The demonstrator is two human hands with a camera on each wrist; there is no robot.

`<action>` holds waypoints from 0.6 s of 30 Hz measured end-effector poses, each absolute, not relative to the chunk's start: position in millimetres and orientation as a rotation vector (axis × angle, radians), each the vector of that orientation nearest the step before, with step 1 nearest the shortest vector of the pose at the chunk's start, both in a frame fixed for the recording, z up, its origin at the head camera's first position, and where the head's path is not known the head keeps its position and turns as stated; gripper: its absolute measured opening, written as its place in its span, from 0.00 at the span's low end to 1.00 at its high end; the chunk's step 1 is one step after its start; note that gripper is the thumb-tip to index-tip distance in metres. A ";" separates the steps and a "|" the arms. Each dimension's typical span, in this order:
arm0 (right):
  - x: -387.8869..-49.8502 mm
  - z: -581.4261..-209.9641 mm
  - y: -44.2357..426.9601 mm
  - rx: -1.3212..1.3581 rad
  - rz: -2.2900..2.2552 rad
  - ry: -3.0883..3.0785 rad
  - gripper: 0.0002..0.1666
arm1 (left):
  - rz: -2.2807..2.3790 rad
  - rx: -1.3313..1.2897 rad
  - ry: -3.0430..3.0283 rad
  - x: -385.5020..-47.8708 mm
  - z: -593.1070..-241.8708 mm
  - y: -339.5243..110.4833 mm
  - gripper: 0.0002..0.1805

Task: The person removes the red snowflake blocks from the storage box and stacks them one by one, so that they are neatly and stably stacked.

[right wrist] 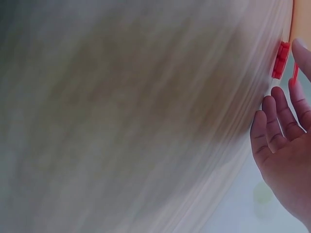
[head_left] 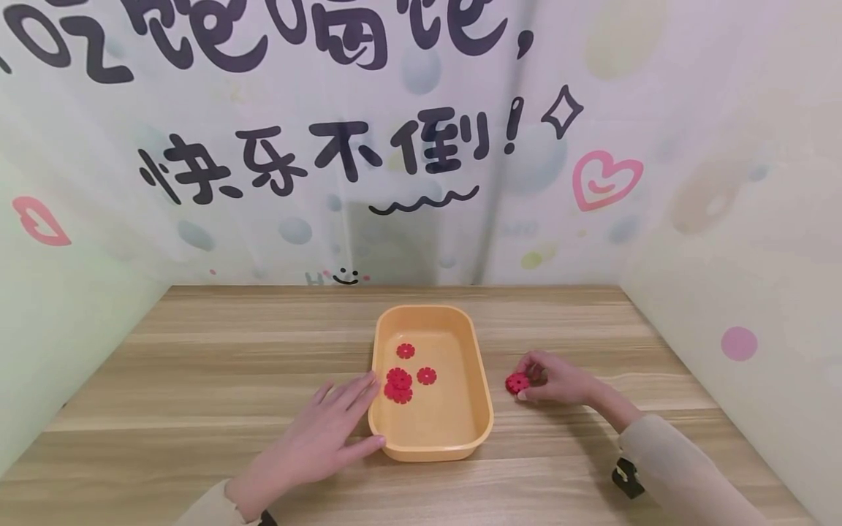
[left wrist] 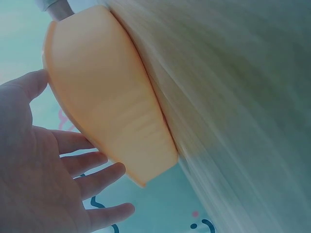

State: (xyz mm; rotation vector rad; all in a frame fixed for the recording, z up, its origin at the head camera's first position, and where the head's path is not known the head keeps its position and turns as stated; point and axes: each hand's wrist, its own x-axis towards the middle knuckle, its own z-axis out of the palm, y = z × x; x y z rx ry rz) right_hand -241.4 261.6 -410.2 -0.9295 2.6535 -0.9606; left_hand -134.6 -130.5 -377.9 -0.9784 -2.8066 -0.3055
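Observation:
My left hand (head_left: 319,435) rests its extended fingers and thumb against the left rim of a yellow-orange plastic tray (head_left: 454,420). The left wrist view shows those fingers spread along the tray's outer side (left wrist: 107,87). Inside the tray lie several red notched snowflake discs (head_left: 426,376), some overlapping near the left wall. To the tray's right, my right hand (head_left: 559,380) pinches one thin red snowflake disc (right wrist: 295,73) between thumb and index finger. Just beside that disc, a small red stack of discs (right wrist: 280,60) stands on the table; its exact count is unclear.
Tray and hands are on a wood-grain table (head_left: 230,351). A white curtain with black lettering (head_left: 316,161) hangs behind the table's far edge, and a pale wall (head_left: 743,277) stands on the right. A dark band (head_left: 627,478) is under the right sleeve.

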 end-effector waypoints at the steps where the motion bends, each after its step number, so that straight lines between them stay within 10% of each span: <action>1: -241.4 -410.2 261.5 -0.934 -0.958 2.656 0.17 | -0.305 -0.979 -2.806 -134.6 -377.8 -130.6 0.39; 18: -242.3 -411.5 260.9 -0.926 -0.985 2.656 0.19 | -0.306 -0.984 -2.775 -135.3 -379.8 -130.8 0.39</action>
